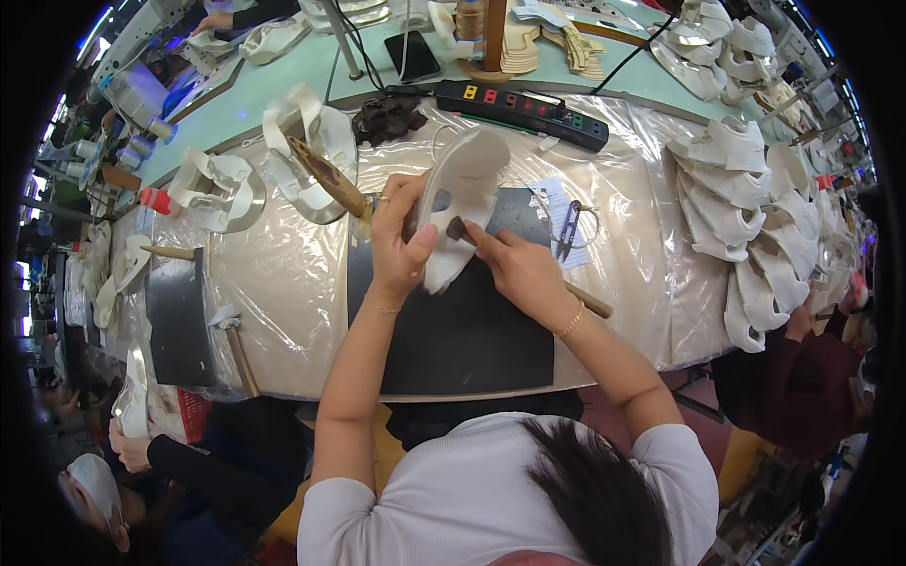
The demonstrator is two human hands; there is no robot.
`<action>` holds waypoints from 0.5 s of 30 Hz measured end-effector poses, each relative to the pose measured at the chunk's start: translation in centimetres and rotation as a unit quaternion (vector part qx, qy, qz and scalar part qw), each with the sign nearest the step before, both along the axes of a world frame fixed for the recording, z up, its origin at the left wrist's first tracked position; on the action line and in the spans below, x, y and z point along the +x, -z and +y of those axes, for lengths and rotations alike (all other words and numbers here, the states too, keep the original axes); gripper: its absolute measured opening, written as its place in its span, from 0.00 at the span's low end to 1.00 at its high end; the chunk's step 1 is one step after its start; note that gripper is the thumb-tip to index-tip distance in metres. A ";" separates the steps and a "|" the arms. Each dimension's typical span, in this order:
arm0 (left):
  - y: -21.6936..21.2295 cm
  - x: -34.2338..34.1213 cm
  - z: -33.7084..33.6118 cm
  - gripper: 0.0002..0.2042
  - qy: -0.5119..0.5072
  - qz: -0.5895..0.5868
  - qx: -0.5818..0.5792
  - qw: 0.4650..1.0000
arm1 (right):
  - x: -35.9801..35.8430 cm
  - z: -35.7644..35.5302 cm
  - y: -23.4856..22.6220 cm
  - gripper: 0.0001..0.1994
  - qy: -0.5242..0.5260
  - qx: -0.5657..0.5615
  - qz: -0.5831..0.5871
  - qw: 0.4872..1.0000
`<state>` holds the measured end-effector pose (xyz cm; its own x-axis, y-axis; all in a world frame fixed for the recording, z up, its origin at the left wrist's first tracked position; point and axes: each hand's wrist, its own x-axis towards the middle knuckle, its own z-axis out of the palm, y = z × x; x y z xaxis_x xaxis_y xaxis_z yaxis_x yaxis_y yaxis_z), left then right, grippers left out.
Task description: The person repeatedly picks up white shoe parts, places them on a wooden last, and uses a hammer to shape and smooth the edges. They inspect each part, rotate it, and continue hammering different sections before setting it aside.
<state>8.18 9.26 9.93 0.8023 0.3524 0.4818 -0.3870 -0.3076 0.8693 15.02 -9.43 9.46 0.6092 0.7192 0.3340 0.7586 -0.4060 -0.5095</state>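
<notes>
Left hand (401, 226) has its grip on the upper (474, 165) above the mat (462, 335), right hand (522, 269) pinches a dark tool (457, 228) by it, so I'd brace it firmly and go light.

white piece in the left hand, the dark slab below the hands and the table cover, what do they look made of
White piece in the left hand: perhaps leather or a synthetic, smooth; it curves yet holds its shape.
Dark slab: maybe rubber or stone, flat with a dull sheen.
Table cover: likely clear plastic film, glossy, with wrinkles and glare streaks.
</notes>
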 end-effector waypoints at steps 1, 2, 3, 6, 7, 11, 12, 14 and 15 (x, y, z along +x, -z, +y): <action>0.4 -0.7 0.0 0.35 0.004 -0.011 0.025 1.000 | -0.1 0.2 -0.1 0.24 -0.010 -0.110 0.032 0.993; 0.6 -1.1 0.0 0.36 0.009 -0.028 0.040 0.999 | -0.2 -0.1 -0.4 0.24 -0.009 -0.139 0.004 0.990; 1.0 -1.4 -0.2 0.38 0.012 -0.046 0.055 0.997 | -0.1 -0.2 -0.5 0.23 -0.021 -0.041 -0.006 0.999; 1.8 -3.1 -0.3 0.42 -0.009 -0.034 0.085 0.996 | -0.9 -0.3 -0.6 0.21 -0.009 0.127 -0.027 0.992; 2.1 -3.6 -0.4 0.43 -0.021 -0.035 0.085 0.996 | -1.1 0.0 -0.6 0.21 -0.014 0.058 -0.001 0.998; 3.6 -5.6 -0.8 0.44 -0.047 -0.031 0.121 0.991 | -1.4 0.5 -0.4 0.22 -0.049 -0.047 0.019 0.998; 4.1 -6.0 -0.9 0.45 -0.036 -0.019 0.096 0.995 | -1.7 0.4 -0.3 0.22 -0.047 -0.013 0.019 0.999; 5.0 -6.7 -0.8 0.46 -0.061 -0.044 0.139 0.987 | -2.2 0.4 -0.2 0.22 -0.047 0.079 0.002 0.996; 5.3 -6.9 -0.6 0.46 -0.069 -0.059 0.160 0.983 | -2.3 0.4 -0.2 0.22 -0.043 0.028 0.017 0.999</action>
<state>1.26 8.67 4.66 0.6899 0.2694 0.6719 -0.4141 -0.6145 0.6716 12.70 -9.05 9.63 0.5578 0.7501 0.3553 0.7711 -0.3099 -0.5562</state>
